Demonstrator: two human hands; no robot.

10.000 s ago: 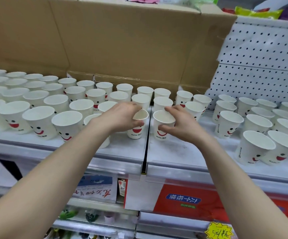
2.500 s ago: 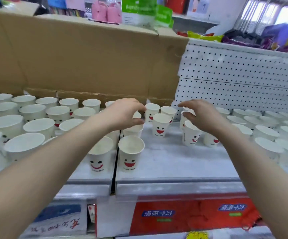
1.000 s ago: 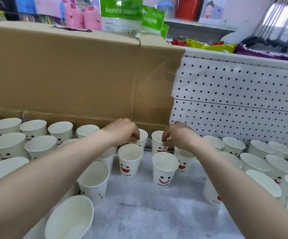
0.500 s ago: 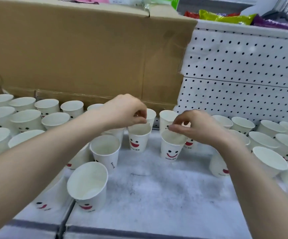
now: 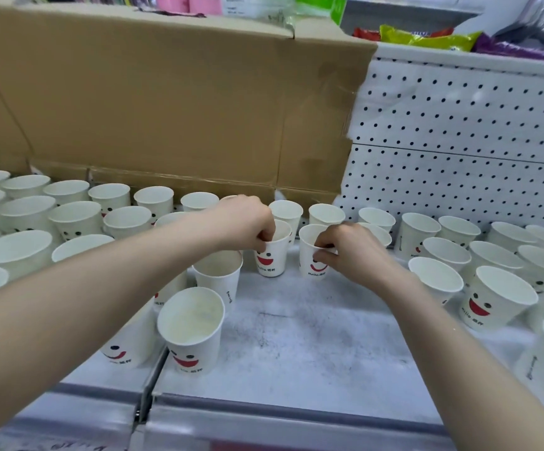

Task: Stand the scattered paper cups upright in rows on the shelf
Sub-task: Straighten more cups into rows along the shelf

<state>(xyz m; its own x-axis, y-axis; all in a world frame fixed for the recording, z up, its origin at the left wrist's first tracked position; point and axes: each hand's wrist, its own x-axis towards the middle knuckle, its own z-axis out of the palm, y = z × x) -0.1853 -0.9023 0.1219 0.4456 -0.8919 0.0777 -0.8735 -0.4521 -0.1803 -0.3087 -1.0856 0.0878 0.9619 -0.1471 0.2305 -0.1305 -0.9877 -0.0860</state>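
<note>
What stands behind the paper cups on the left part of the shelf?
A brown cardboard box stands behind the paper cups. It covers whatever is behind it.

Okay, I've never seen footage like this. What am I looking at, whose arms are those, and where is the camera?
There is no machine here. A person wears a camera on their head, so this single picture looks forward and down along their own bare arms. The left hand pinches the rim of an upright smiley cup. The right hand pinches the rim of the neighbouring cup. Both cups appear to stand on a white shelf, with many other cups on either side. Behind them are a cardboard box and a white pegboard.
</note>
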